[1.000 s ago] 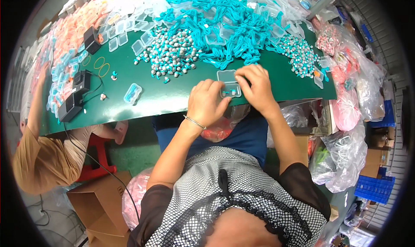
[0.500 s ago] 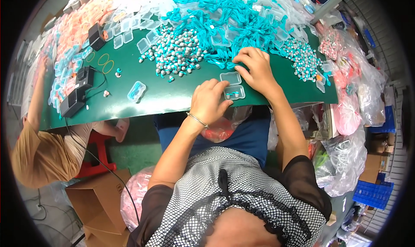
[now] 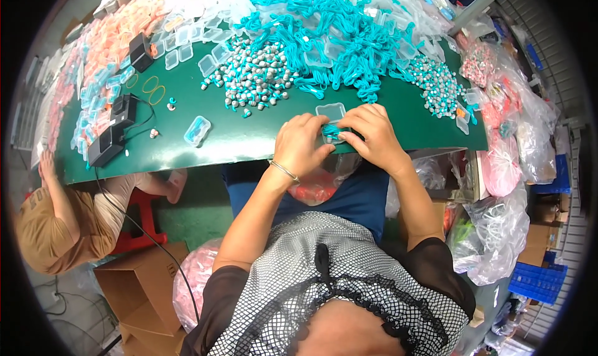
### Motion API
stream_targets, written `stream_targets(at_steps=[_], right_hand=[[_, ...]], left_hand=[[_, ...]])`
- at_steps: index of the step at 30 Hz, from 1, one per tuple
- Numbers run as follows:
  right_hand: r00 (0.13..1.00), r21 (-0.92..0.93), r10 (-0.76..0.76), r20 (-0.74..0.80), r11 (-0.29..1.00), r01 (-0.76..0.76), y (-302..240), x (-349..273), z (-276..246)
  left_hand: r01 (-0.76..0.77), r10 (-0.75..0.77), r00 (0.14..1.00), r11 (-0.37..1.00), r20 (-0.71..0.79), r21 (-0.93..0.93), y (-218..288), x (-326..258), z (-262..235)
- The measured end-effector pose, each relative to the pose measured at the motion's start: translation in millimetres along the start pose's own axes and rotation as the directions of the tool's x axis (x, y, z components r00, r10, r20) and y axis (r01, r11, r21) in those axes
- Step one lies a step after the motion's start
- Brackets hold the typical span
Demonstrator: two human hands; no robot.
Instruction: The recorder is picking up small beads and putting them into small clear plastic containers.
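A small clear plastic box point(image 3: 330, 111) lies on the table's near edge in front of me, its lid folded back away from me. My left hand point(image 3: 299, 143) grips the box's left side with bent fingers. From the right, my right hand point(image 3: 372, 135) pinches a folded teal cord point(image 3: 332, 132) down in the box's near half. The fingers of both hands partly cover that half. Just beyond the hands spreads a large heap of teal cord bundles point(image 3: 349, 51). Left of it is a pile of small grey-and-teal plug-like pieces point(image 3: 255, 75).
A closed clear box with teal contents point(image 3: 197, 131) lies to my left. Black block-shaped devices point(image 3: 106, 147) with a cable stand further left. A second pile of small pieces point(image 3: 436, 85) is at the right. A co-worker point(image 3: 53, 225) sits at the left.
My right hand has come back from the cord heap to the box, bringing a teal cord into it. My left hand has stayed at the box. The co-worker's arm has lowered.
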State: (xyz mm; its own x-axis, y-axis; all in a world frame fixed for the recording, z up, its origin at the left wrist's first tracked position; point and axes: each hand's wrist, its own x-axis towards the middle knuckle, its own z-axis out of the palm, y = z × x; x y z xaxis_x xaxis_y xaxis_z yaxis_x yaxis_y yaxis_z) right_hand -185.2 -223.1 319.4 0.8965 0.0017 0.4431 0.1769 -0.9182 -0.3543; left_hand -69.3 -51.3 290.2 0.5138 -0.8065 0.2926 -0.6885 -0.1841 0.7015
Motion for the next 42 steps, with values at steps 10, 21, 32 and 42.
stream_targets(at_steps=[10, 21, 32, 42], right_hand=[[0.998, 0.05, 0.051, -0.025, 0.998, -0.05, 13, 2, 5], [0.979, 0.129, 0.124, -0.163, 0.986, -0.104, 12, 10, 16], [0.933, 0.194, 0.156, -0.324, 0.976, -0.095, 8, -7, 24], [0.925, 0.171, 0.137, -0.354, 0.982, -0.08, 9, -9, 29]], left_hand=[[-0.039, 0.04, 0.999, 0.999, -0.019, 0.022, 0, -1, 1], [0.076, -0.078, 0.997, 0.992, -0.022, -0.099, 6, -4, -2], [-0.045, 0.047, 0.995, 0.999, -0.086, 0.025, -6, -11, 7], [-0.133, 0.146, 0.969, 0.988, -0.201, 0.075, -4, -16, 10]])
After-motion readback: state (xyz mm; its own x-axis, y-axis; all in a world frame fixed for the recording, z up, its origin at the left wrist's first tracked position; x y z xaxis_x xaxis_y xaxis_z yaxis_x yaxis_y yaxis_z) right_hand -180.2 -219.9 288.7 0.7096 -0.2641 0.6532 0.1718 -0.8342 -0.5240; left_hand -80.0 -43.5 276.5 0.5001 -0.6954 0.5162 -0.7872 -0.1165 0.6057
